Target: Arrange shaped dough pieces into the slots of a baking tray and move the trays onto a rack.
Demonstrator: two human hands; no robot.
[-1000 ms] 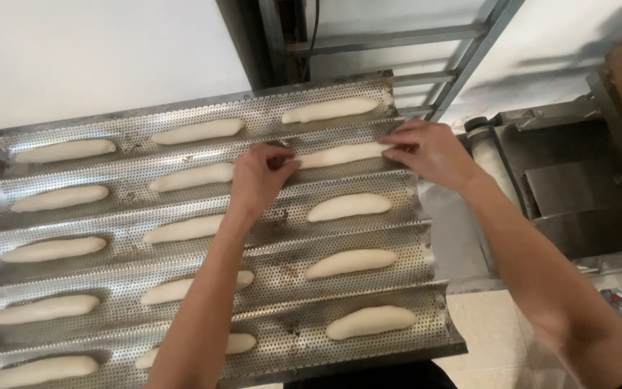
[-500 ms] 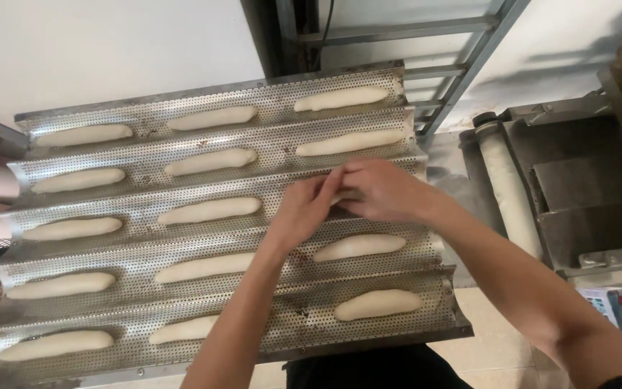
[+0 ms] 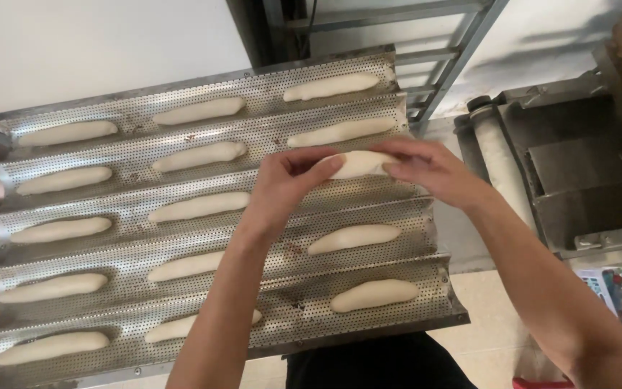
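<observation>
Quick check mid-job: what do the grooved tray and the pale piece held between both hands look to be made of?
Tray: looks like thin sheet metal, dull silver, densely perforated and pressed into long channels; soft glints suggest aluminium or steel, I cannot tell which.
Pale piece: seemingly raw bread dough, matte off-white and smooth with rounded ends, held between left hand and right hand.

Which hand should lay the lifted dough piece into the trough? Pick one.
Either, narrowly the right hand: it and the left hand share the dough piece, but the right covers the tray's right column.
</observation>
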